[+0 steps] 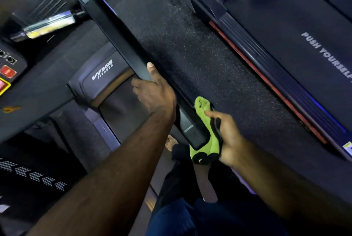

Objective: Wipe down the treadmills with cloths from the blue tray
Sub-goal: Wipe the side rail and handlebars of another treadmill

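The left hand grips the handrail mid-frame, so the right hand, holding the green cloth just below, should wrap the rail's end snugly.

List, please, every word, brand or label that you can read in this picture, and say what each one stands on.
"VIVA FITNESS": white print on the grey motor cover, on the left.
"PUSH YOURSELF": white print on the running belt, on the right, with its last letter at the picture's edge.
Too blurred or too small to read: the red button, the yellow-edged label below it, and the corner sticker at the right edge.
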